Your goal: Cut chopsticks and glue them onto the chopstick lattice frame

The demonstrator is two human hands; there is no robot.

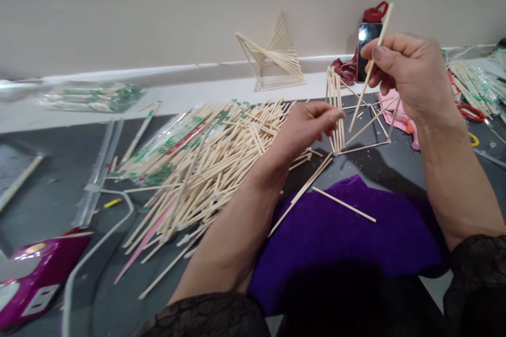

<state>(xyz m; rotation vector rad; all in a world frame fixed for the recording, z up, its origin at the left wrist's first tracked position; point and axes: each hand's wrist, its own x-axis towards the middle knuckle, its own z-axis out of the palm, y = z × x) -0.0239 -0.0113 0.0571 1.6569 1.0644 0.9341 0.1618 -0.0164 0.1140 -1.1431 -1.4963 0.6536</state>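
Note:
My right hand [411,71] is raised on the right, pinching a pale wooden chopstick [360,97] between thumb and fingers. The chopstick slants, its lower end pointing down toward a frame built of chopsticks [366,146] on the table. My left hand [312,122] is closed, its fingertips by the upright chopsticks at the frame's left side. Whether anything is pinched there, or whether the fingers touch the frame, I cannot tell. Under my left forearm spreads a large heap of loose chopsticks [233,152]. A single chopstick [343,204] lies across purple cloth [340,242] in front of me.
A twisted chopstick model [272,58] stands against the wall. Behind my right hand are a phone [366,45] and a red-capped bottle [373,13]. Wrapped chopsticks [93,97] lie at the left back. A magenta power strip [39,279] with a white cable [98,239] sits front left. Red-handled scissors [470,112] lie right.

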